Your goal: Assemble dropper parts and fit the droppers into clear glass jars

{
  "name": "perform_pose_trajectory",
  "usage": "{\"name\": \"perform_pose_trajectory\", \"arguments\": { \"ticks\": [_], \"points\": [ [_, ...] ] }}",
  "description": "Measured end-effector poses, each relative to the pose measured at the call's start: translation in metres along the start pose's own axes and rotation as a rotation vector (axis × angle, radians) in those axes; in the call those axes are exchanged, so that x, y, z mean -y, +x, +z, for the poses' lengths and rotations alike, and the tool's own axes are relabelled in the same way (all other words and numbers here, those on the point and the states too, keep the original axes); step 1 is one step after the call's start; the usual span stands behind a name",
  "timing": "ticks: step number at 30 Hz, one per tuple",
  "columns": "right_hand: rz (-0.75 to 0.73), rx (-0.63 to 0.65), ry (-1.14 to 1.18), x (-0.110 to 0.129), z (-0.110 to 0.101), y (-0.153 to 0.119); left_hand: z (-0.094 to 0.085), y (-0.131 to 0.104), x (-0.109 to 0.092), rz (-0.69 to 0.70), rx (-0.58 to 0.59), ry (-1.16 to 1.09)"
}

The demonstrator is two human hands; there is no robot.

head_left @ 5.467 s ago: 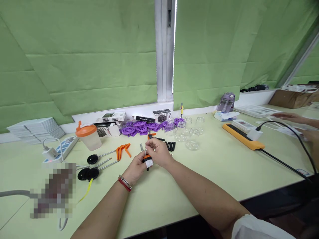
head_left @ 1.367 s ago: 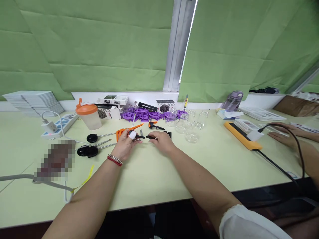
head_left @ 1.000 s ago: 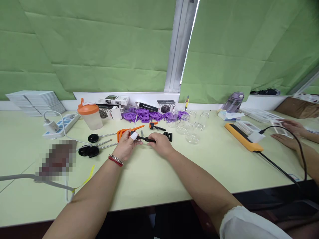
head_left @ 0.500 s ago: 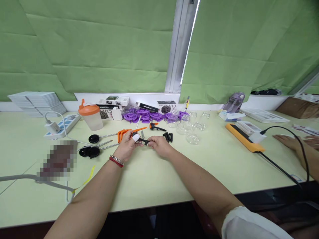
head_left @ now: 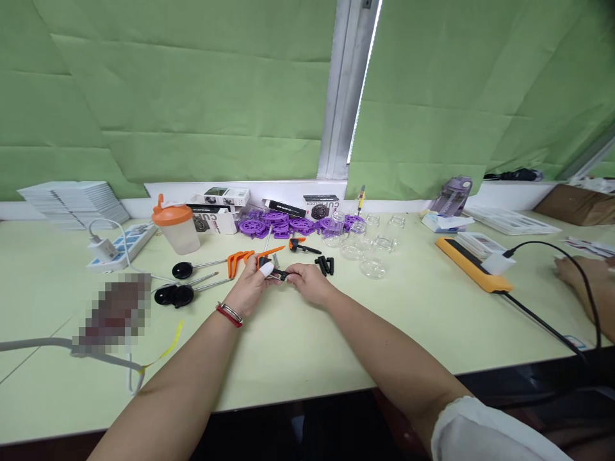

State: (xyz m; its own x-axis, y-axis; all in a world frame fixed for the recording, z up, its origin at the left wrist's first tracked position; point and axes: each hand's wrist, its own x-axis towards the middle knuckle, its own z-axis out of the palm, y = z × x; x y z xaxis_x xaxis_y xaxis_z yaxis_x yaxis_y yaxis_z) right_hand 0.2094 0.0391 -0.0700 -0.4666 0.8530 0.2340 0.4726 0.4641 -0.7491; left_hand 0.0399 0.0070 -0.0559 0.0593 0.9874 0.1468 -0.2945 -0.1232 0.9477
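Gripping a black piece [head_left: 277, 273] in the left hand [head_left: 250, 286], under the thumb at one end and out past the fingers toward the right at the other. Pinching that outer end narrowly between the fingertips of the right hand [head_left: 310, 283]. Lined up across the small gap between both hands, over the table [head_left: 336, 349], near black tubes [head_left: 325, 265] and orange handles [head_left: 232, 263]. Impossible to tell whether single or joined.
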Motion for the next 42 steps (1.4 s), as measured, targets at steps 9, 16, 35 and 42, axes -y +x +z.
{"name": "perform_pose_trajectory", "arguments": {
  "ticks": [9, 16, 35, 42],
  "points": [
    [-0.008, 0.02, -0.031, 0.002, -0.002, -0.001, -0.008, 0.0, 0.002, 0.019, -0.004, 0.294],
    [0.009, 0.031, 0.006, 0.0, -0.001, -0.001, -0.007, 0.0, 0.005, 0.031, -0.017, 0.344],
    [0.103, 0.08, 0.902, 0.03, 0.028, -0.007, 0.0, -0.005, -0.001, 0.573, -0.135, 0.71],
    [0.209, 0.04, 1.119, 0.031, 0.025, -0.005, 0.008, -0.01, -0.008, 0.631, -0.091, 0.947]
  ]
}}
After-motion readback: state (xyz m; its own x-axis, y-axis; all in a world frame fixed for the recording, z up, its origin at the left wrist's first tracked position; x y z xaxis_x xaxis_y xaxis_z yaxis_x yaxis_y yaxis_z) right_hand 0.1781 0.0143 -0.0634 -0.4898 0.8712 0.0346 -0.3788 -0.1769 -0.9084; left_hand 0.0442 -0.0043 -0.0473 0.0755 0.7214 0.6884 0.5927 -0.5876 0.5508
